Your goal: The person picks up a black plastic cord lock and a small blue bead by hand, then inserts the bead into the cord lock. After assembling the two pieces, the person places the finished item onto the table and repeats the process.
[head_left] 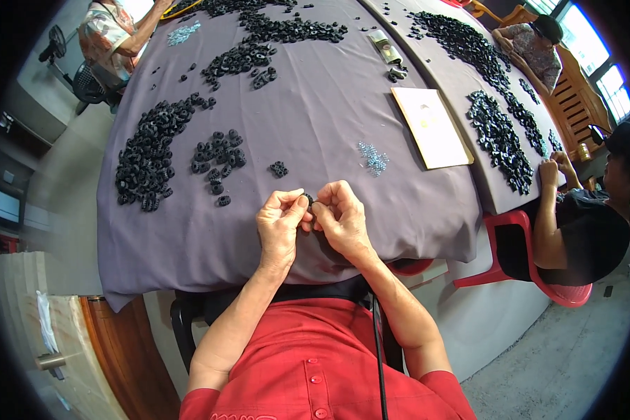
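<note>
Just over the table's near edge, my left hand pinches a small round black plastic part between thumb and fingers. My right hand meets it from the other side, thumb and fingertips pressed together against the part. Whatever tiny thing those right fingertips may hold is hidden. Beyond my hands lies a little cluster of black parts. To its left are a looser group and a long heap of the same parts. A scatter of tiny clear-blue pieces lies ahead of my right hand.
A purple-grey cloth covers the table. A pale board lies at right, with a small packet behind it. More black heaps spread on the adjoining right table. Other people sit right and stand far left. A red chair is at right.
</note>
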Tool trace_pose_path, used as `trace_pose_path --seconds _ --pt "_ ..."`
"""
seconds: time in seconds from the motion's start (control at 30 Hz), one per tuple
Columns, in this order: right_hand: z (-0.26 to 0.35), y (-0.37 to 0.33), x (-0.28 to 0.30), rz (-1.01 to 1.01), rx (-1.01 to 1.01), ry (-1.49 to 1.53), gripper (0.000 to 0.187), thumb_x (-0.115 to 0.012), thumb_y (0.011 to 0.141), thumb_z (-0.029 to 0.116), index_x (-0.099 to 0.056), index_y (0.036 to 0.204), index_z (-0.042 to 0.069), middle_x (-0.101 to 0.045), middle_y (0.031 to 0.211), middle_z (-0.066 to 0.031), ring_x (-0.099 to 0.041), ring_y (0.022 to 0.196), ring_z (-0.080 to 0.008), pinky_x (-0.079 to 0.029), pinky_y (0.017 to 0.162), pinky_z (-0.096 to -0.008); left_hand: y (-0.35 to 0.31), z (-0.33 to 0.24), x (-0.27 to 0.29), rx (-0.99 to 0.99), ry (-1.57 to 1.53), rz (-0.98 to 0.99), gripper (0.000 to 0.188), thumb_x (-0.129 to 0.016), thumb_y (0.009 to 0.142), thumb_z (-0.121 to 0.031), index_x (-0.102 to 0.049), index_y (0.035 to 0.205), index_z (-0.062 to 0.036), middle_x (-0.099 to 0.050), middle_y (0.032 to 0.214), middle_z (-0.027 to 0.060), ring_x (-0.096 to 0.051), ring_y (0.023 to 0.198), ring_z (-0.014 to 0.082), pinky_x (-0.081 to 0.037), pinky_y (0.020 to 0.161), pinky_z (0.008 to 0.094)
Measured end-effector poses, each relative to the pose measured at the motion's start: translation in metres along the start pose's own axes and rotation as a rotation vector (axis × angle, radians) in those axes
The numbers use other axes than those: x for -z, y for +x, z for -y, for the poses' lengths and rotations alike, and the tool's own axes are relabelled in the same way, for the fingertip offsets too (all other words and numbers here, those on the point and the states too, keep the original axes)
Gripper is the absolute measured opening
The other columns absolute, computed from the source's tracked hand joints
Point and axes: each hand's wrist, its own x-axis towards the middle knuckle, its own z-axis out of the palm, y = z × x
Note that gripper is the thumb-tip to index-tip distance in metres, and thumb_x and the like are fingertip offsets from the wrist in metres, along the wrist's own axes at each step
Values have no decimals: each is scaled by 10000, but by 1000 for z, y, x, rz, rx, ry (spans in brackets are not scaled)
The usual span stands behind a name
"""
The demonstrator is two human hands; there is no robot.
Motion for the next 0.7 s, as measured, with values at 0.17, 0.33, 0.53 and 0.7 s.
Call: trace_pose_path --seconds 0.17,0.33,0.53,0.7 --pt "-1 -2 2 -40 -18 -20 103 -542 828 -46 -465 872 7 -552 670 -23 -538 555 -59 -443 489 -217 -5 2 -8 -77 75 -29 72 -620 855 -19 -615 928 -15 -612 736 23 -559 561 72 -465 486 202" --pt "-3 -1 0 -25 1 -60 104 -547 824 -48 -466 865 3 -551 660 -26 -541 556 -63 -447 490 -223 -8 2 -9 -116 152 -56 75 -614 860 -24 -607 933 -10 -616 733 21 -565 564 69 -471 484 202" --pt "-7 -2 -4 -33 69 -139 106 -561 835 -37 -469 868 4 -564 684 -36 -557 587 -66 -460 516 -220 -3 1 -5 -76 71 -60 64 -601 868 -17 -604 932 -26 -604 745 20 -555 573 76 -467 492 212" --pt "0 -3 -8 9 -42 83 126 -529 882 -28 -489 997 2 -558 771 -30 -541 621 -61 -447 523 -197 -1 2 0 -8 -68 -77 63 -601 873 -40 -604 935 -31 -599 732 30 -550 556 87 -463 493 214"
